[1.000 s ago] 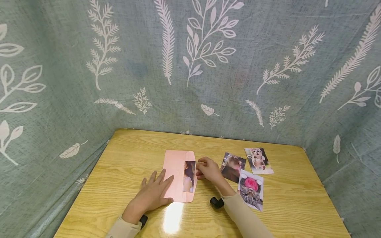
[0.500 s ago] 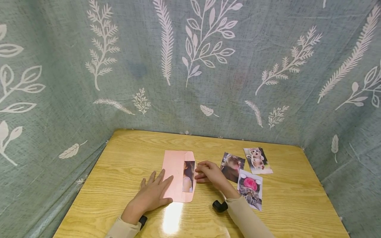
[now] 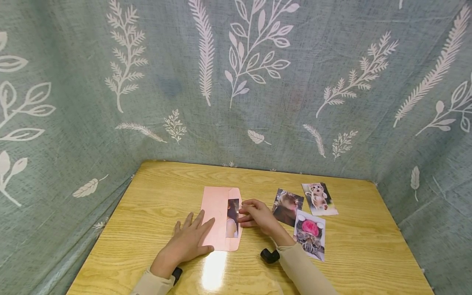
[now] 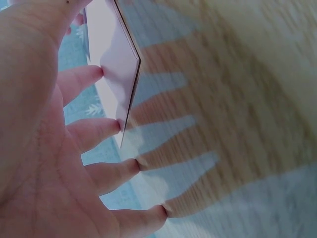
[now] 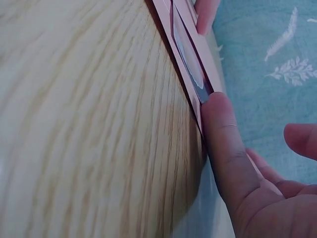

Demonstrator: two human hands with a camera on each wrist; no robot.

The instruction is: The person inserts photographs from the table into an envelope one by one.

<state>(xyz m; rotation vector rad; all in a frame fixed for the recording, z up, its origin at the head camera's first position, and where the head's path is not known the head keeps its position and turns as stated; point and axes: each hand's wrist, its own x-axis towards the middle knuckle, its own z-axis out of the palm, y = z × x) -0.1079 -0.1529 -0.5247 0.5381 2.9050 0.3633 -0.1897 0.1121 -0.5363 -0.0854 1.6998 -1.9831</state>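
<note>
A pink envelope [image 3: 215, 196] lies flat on the wooden table, its flap side to the right. Out of its opening sticks part of a photo [image 3: 232, 219] of a person with dark hair; the rest is hidden inside. My left hand [image 3: 188, 237] is spread, with fingertips on the envelope's left part and on the wood beside it. In the left wrist view, two fingertips touch the envelope [image 4: 111, 44]. My right hand [image 3: 262, 219] is at the photo's right edge, fingers extended. The right wrist view shows one fingertip [image 5: 218, 104] against the end of the photo [image 5: 190, 62].
To the right lie three cat photos: a dark one [image 3: 287, 207], one with a pink patch [image 3: 311, 237] overlapping its corner, and a kitten one [image 3: 320, 198] behind. A patterned green curtain [image 3: 221, 123] hangs around the table [image 3: 361, 229].
My right hand has shifted slightly left, and the photo has slid a little deeper into the envelope. My left hand has stayed in place.
</note>
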